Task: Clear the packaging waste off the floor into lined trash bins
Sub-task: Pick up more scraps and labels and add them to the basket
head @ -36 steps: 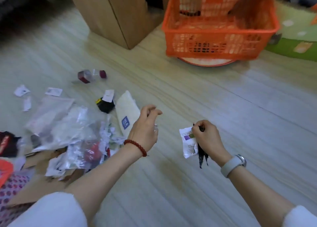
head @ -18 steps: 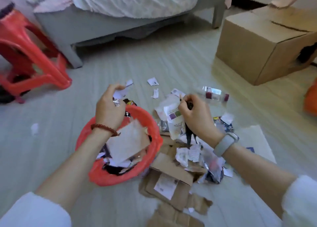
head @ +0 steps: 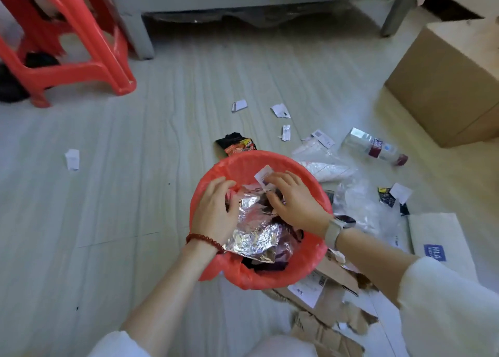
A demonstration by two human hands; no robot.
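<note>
Packaging scraps go into the red-lined bin: right hand pinches a paper tag, left hand spread flat, tamping foil.

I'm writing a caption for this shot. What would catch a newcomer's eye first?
The red-lined trash bin at centre, with the left hand and right hand both inside it over crumpled silver foil. Next, the red plastic stool at upper left and the plastic bottle lying right of the bin.

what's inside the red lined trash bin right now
Inside the trash bin: crumpled silver foil, a white paper label and dark scraps. The left hand and right hand cover the rest; the bottom is hidden.
</note>
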